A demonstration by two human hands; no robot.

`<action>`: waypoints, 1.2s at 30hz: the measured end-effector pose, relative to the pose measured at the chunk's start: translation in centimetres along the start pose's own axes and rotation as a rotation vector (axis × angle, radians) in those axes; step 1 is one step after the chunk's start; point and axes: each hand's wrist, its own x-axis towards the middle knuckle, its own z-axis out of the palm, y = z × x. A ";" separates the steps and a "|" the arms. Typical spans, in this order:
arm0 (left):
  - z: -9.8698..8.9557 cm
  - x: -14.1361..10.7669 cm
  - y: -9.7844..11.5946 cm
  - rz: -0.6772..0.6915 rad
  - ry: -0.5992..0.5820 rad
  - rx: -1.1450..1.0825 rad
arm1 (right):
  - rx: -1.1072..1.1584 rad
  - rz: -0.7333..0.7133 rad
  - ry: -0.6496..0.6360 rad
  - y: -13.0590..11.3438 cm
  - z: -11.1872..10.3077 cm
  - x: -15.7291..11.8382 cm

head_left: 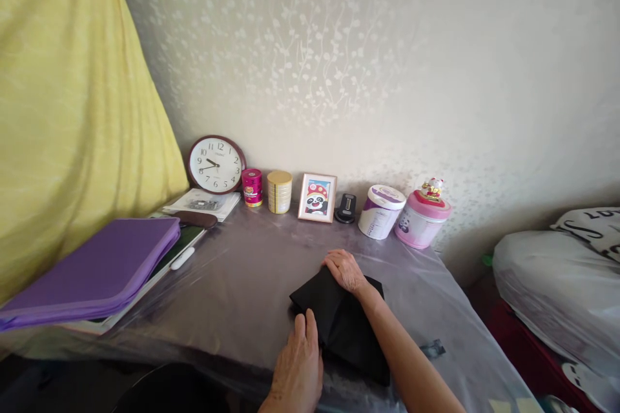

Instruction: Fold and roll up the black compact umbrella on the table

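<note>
A black folded item [358,335], which looks like cloth or a bag, lies on the table near its front edge. My left hand [298,358] rests at its left side, with the fingers stretched forward onto the black material. Across the item's far edge lies my right hand [343,270], its fingers close together and bent over the edge. The fingertips of the right hand are partly hidden, and so is the left thumb. Just right of my right forearm, a small dark transparent piece [433,349] sits on the table.
Along the wall stand a clock [217,164], a pink can [252,188], a yellow-lidded can [279,192], a panda picture frame [317,198], a black stand [345,208] and two tubs [382,211]. Purple folded fabric [97,268] covers the left side, beside a white marker [183,259].
</note>
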 end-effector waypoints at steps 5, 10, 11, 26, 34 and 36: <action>-1.1 -0.2 0.2 -0.010 -0.043 -0.024 | -0.034 0.245 0.083 1.7 -0.1 1.1; -1.3 -0.4 0.4 -0.008 -0.038 -0.025 | -0.131 0.403 0.264 3.2 -2.4 -2.0; -1.2 -0.4 0.4 0.003 -0.013 -0.027 | -0.159 0.438 0.346 3.5 -3.0 -3.3; -1.3 -0.5 0.2 0.037 0.051 -0.012 | 0.369 0.794 0.376 -1.3 -2.8 -13.7; -2.0 -0.6 0.2 0.037 -0.010 -0.059 | 0.663 0.722 0.377 -2.8 -3.0 -12.4; -2.1 -0.6 0.2 0.034 -0.020 -0.064 | 0.792 0.696 0.370 -3.8 -3.4 -11.5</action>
